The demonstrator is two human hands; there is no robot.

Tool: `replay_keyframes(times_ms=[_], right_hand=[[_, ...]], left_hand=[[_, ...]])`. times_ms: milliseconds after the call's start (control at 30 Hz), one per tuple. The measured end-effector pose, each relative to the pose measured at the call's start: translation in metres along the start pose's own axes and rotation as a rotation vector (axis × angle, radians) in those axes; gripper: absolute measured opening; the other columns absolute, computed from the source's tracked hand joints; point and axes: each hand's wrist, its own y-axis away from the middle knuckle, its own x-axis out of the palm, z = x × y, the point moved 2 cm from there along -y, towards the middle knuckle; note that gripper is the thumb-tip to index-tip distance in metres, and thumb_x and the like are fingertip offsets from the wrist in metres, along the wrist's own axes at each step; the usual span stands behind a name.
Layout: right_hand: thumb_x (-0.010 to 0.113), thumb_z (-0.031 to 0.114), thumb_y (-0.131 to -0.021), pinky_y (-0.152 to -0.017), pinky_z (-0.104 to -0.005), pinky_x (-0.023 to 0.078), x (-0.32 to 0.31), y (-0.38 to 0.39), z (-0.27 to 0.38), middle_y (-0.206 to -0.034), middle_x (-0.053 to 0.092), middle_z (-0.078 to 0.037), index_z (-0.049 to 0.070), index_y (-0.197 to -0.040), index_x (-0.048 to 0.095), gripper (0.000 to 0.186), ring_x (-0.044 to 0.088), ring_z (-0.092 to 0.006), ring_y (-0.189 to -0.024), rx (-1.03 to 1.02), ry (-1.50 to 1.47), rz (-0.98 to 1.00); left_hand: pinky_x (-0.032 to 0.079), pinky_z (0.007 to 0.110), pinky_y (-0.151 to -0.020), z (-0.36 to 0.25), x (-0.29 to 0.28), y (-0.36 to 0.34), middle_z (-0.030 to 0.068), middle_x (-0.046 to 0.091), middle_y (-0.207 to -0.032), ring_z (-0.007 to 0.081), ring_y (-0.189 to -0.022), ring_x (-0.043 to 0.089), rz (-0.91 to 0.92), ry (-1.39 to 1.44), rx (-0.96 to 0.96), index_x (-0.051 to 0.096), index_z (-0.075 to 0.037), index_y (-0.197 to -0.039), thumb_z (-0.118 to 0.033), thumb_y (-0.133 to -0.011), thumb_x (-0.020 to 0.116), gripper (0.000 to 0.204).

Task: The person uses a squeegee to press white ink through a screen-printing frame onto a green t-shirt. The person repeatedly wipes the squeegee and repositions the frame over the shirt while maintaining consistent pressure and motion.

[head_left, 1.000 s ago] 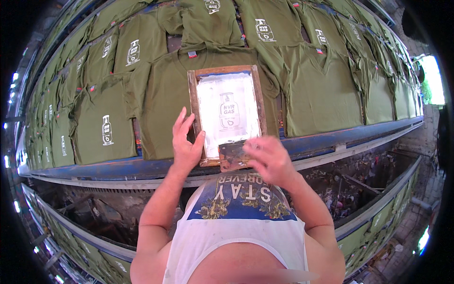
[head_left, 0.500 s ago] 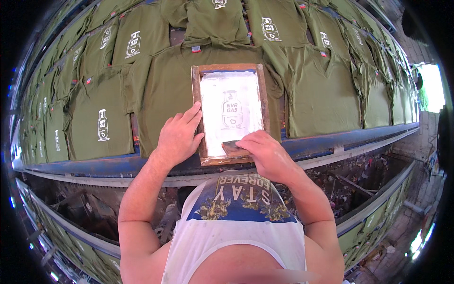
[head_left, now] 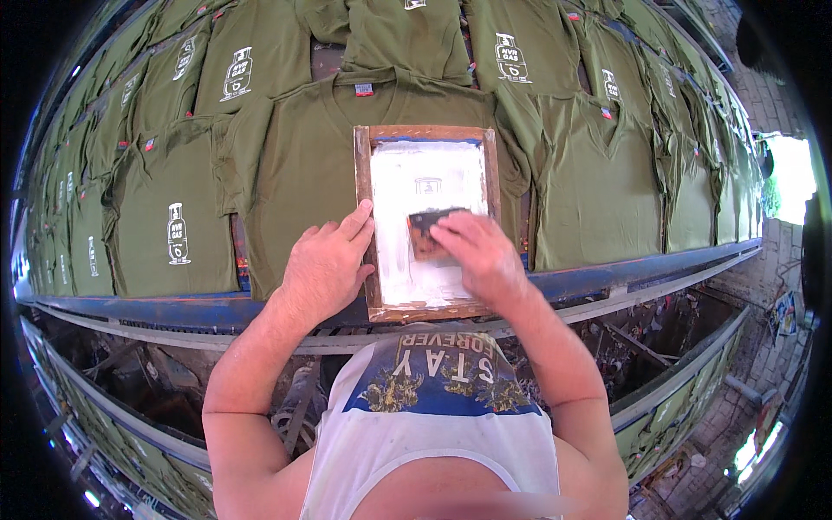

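Left hand (head_left: pixel 325 264) lies flat, fingers spread, pressing the left rail of the wooden screen frame (head_left: pixel 364 217). Right hand (head_left: pixel 477 253) is clenched around a dark squeegee (head_left: pixel 431 232) on the white mesh. I note the frame at frame centre, on an olive shirt (head_left: pixel 299 165) on the bench (head_left: pixel 624 273), long axis top to bottom.

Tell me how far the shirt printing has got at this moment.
Done: the olive shirts to the left carry a white print. In hand: the left hand steadies the wooden screen frame on the middle shirt, while the right hand presses a dark squeegee over the white-inked mesh. Left: the shirt to the right shows no print.
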Motion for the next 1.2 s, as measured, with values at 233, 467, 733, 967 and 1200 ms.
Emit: replay_keyframes(times_ms=[233, 467, 733, 967, 1200], right_hand=[[0.068, -0.011, -0.086, -0.110, -0.0521, 0.061, -0.006, -0.054, -0.034, -0.130, 0.080, -0.018, 0.001, -0.132, 0.080, 0.050, 0.075, -0.0418, -0.124, 0.037, -0.032, 0.056], [0.068, -0.012, -0.086, -0.110, -0.0523, 0.059, -0.025, -0.045, -0.017, -0.127, 0.079, -0.018, 0.001, -0.131, 0.080, 0.048, 0.074, -0.0417, -0.123, 0.054, -0.108, 0.182], [0.068, -0.008, -0.085, -0.106, -0.0502, 0.060, -0.016, -0.078, -0.043, -0.119, 0.079, -0.018, 0.002, -0.128, 0.081, 0.046, 0.074, -0.0404, -0.116, -0.014, -0.014, 0.079], [0.072, -0.007, -0.082, -0.100, -0.0501, 0.063, -0.018, -0.001, 0.017, -0.120, 0.079, -0.017, 0.001, -0.127, 0.081, 0.046, 0.076, -0.0374, -0.111, -0.031, -0.051, 0.148], [0.072, 0.000, -0.085, -0.104, -0.0498, 0.059, -0.017, 0.044, 0.061, -0.118, 0.076, -0.014, 0.002, -0.125, 0.079, 0.041, 0.073, -0.0363, -0.112, -0.009, -0.100, 0.140]], left_hand=[[0.063, 0.048, -0.098, -0.004, -0.004, -0.002, 0.0153, 0.060, -0.171, 0.0357, -0.113, 0.078, -0.005, 0.002, -0.005, 0.070, 0.000, -0.148, -0.017, -0.083, 0.096, 0.072], [0.063, 0.049, -0.097, -0.002, 0.002, -0.002, 0.0155, 0.062, -0.169, 0.0361, -0.112, 0.078, -0.028, 0.027, -0.024, 0.071, 0.000, -0.145, -0.015, -0.090, 0.090, 0.060], [0.063, 0.051, -0.098, -0.004, 0.002, -0.002, 0.0145, 0.064, -0.167, 0.0382, -0.110, 0.079, -0.041, 0.017, -0.034, 0.072, -0.002, -0.144, -0.013, -0.093, 0.086, 0.054], [0.063, 0.050, -0.099, -0.002, 0.009, -0.004, 0.0145, 0.065, -0.166, 0.0379, -0.110, 0.079, -0.061, -0.001, -0.034, 0.073, -0.002, -0.143, -0.012, -0.096, 0.082, 0.049], [0.062, 0.051, -0.101, 0.000, 0.016, -0.003, 0.0156, 0.066, -0.164, 0.0384, -0.112, 0.079, -0.099, 0.000, -0.028, 0.074, -0.001, -0.141, -0.011, -0.098, 0.079, 0.045]])
